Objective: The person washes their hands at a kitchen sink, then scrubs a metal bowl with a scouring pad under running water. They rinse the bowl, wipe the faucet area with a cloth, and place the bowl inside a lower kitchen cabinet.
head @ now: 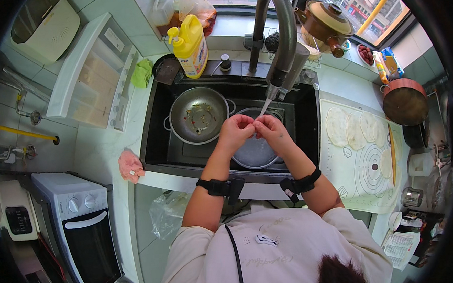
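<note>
My left hand [236, 130] and my right hand [271, 129] meet at the fingertips over the black sink [187, 156]. Their fingers are curled and pinched together; anything small between them is hidden. Water [264, 106] runs from the dark gooseneck faucet [288, 34] down beside my fingers. Beneath both hands sits a round grey pan or basin [252, 157], partly covered by my hands and wrists. Left of it in the sink, a two-handled metal pan [200, 121] holds scattered food scraps.
A yellow pump bottle [193, 47] stands behind the sink. Flat dough rounds [336, 127] and a rolling pin [392, 154] lie on a printed mat [343, 173] at right. A pink cloth [131, 166] rests on the counter's left front edge. A clay pot [326, 21] occupies the back right.
</note>
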{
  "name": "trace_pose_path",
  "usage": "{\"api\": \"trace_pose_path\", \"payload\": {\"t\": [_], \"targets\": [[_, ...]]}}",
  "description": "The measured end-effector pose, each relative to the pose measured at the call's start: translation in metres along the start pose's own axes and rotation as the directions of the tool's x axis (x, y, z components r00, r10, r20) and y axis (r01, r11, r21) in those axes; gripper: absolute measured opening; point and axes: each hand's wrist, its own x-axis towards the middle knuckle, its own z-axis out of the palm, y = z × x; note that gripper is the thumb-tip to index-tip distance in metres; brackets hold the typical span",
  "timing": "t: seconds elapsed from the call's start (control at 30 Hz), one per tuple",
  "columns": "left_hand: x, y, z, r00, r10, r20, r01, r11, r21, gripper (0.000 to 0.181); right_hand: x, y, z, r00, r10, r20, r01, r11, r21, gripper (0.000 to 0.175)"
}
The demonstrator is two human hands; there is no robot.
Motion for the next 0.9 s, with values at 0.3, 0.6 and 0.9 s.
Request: {"api": "trace_pose_path", "payload": {"t": [0.3, 0.6, 0.9], "targets": [[0.002, 0.001, 0.007, 0.999, 0.001, -0.036, -0.007, 0.988, -0.152, 0.014, -0.007, 0.016, 0.006, 0.997, 0.061, -0.054, -0.021, 0.833, 0.553, 0.019], [0.006, -0.003, 0.007, 0.986, 0.098, -0.136, -0.073, 0.982, 0.175, 0.013, -0.01, 0.004, 0.009, 0.996, 0.065, -0.06, -0.03, 0.887, 0.46, 0.019], [0.002, 0.0, 0.013, 0.962, 0.24, -0.133, -0.177, 0.914, 0.365, 0.016, -0.003, 0.001, 0.0, 0.995, 0.047, -0.083, -0.018, 0.947, 0.319, 0.02]]}}
